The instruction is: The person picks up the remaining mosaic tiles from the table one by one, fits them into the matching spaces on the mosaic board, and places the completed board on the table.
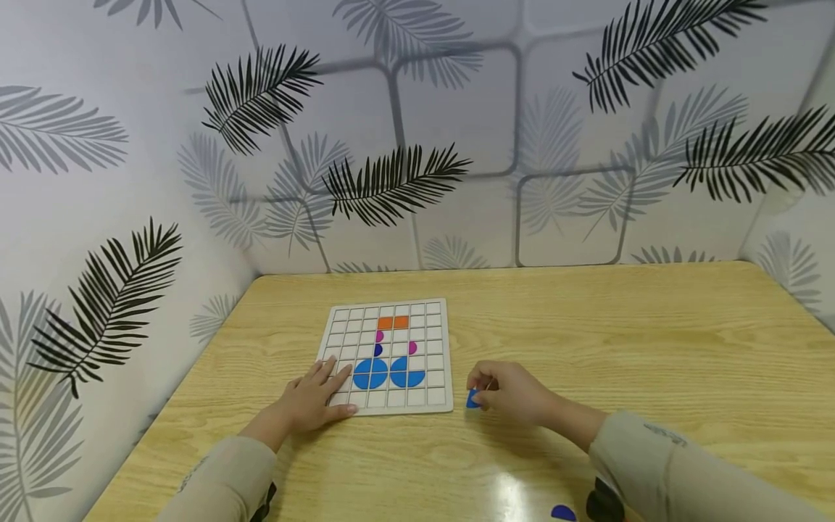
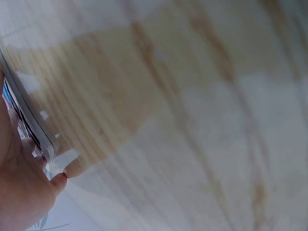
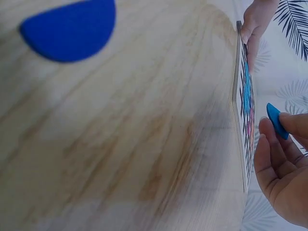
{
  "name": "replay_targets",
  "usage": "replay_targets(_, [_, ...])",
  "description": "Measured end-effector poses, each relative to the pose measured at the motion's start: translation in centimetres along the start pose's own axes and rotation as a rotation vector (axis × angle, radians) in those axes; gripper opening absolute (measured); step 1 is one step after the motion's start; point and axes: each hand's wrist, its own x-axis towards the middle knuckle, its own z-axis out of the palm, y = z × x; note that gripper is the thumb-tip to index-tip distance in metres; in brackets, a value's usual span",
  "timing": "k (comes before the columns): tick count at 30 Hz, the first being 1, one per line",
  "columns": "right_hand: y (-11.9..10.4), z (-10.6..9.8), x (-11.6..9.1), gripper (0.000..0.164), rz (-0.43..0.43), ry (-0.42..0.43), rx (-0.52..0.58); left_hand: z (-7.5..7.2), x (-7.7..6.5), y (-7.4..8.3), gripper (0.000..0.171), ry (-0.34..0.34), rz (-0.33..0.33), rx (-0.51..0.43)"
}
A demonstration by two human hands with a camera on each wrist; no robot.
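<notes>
A white grid board (image 1: 339, 317) lies flat on the table. My left hand (image 1: 313, 397) rests on its lower left corner, fingers spread over the cells and thumb along the front edge. On the board are orange squares (image 1: 393, 322), small magenta half-rounds (image 1: 412, 348), a dark blue one (image 1: 377, 350), a full blue circle (image 1: 370, 373) and a blue three-quarter circle (image 1: 399, 372) with a white cell at its upper right. Just right of the board, my right hand (image 1: 512, 391) pinches a blue quarter-circle piece (image 3: 277, 121) between thumb and fingers, held above the table.
A dark blue half-round piece (image 1: 563, 512) lies at the table's near edge, beneath the right forearm. Beside it is a black object (image 1: 604, 500) at the right sleeve, partly hidden. The wooden table (image 1: 620, 326) meets a leaf-patterned wall (image 1: 457, 239) at the back and left.
</notes>
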Motion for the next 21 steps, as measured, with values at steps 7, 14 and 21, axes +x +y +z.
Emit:
replay_targets(7, [0.3, 0.0, 1.4, 0.006, 0.036, 0.026, 0.049, 0.1, 0.1, -0.1, 0.072, -0.002, 0.003, -0.003])
replay_targets(14, [0.2, 0.1, 2.8, 0.007, 0.04, 0.06, 0.058, 0.5, 0.2, -0.4, 0.072, 0.0, 0.004, -0.002])
replay_targets(21, [0.0, 0.4, 4.4, 0.006, 0.118, 0.076, 0.04, 0.6, 0.3, -0.6, 0.071, 0.007, 0.001, -0.005])
